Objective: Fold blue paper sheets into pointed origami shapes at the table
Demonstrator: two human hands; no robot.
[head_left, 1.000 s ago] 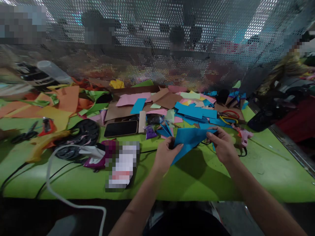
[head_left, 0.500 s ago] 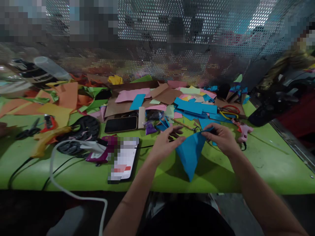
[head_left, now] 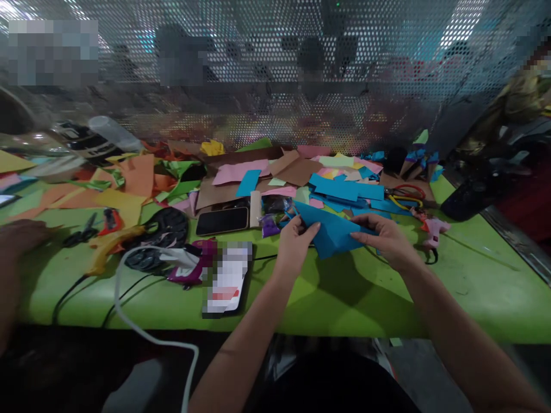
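Observation:
A sheet of blue paper (head_left: 333, 232) is held up above the green tabletop (head_left: 344, 304), slightly bent and tilted. My left hand (head_left: 297, 238) pinches its left side between thumb and fingers. On the right side, my right hand (head_left: 379, 235) grips the paper's edge the same way. Just behind the sheet lie more blue paper strips (head_left: 344, 188) in a loose pile. A small purple packet (head_left: 269, 225) rests close to my left hand. Near my right hand is a pink glue gun (head_left: 434, 230).
Two phones, one dark (head_left: 222, 221) and one lit (head_left: 228, 281), lie left of my arms. Beyond them are a purple tissue pack (head_left: 193, 267), a yellow glue gun (head_left: 109, 246), a white cable (head_left: 157, 342) and scissors (head_left: 81, 232). Another person's hand (head_left: 26, 235) is at far left.
The blue paper has turned from hanging point-down to lying flatter and higher. My left hand has closed on its left side. Another person's arm reaches further in at the left.

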